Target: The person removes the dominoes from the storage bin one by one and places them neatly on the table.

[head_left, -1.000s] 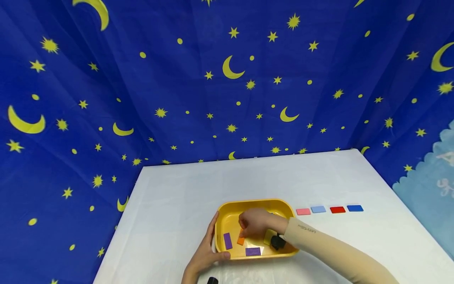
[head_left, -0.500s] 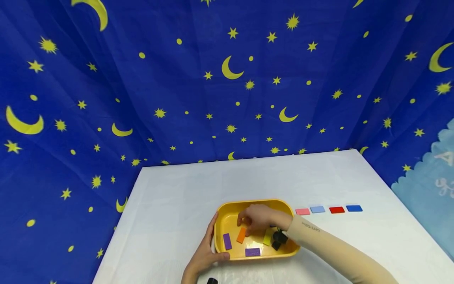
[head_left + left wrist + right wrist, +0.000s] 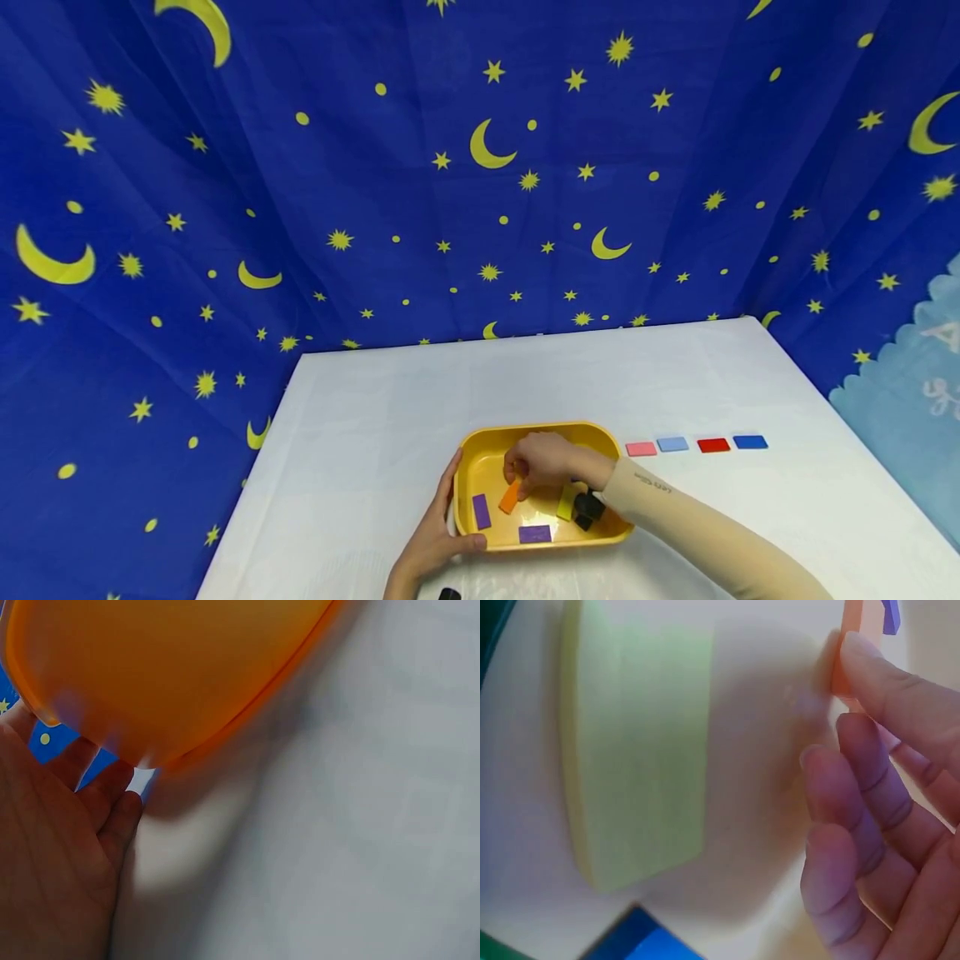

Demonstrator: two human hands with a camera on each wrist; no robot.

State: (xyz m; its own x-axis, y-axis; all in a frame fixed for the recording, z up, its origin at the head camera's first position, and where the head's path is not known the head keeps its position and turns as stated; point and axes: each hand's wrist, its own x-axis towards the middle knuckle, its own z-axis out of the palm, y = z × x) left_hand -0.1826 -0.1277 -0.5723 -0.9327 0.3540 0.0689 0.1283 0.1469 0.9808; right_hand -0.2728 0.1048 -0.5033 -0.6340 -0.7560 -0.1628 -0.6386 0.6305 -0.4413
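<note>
In the head view, my left hand (image 3: 435, 533) holds the left end of a yellow plastic tub (image 3: 543, 546), thumb at the near corner and fingers along the outer wall. The left wrist view has those fingers against the tub's orange-looking side (image 3: 172, 682). Reaching inside, my right hand (image 3: 543, 460) pinches an orange rectangular block (image 3: 509, 497) between thumb and fingers. The right wrist view shows the thumb on this orange block (image 3: 847, 671). Two purple blocks (image 3: 482, 511) and a yellow block (image 3: 566, 502) lie in the tub.
Right of the tub, pink (image 3: 641, 449), light blue (image 3: 672, 444), red (image 3: 713, 446) and blue blocks (image 3: 750, 442) lie in a row on the white table (image 3: 390, 400). A blue block (image 3: 649, 941) shows below the yellow one. A starry blue curtain (image 3: 420, 200) stands behind.
The right fingers first lift off the orange block, which shows more fully, then close on it again. The block's angle shifts slightly. My left hand stays on the tub.
</note>
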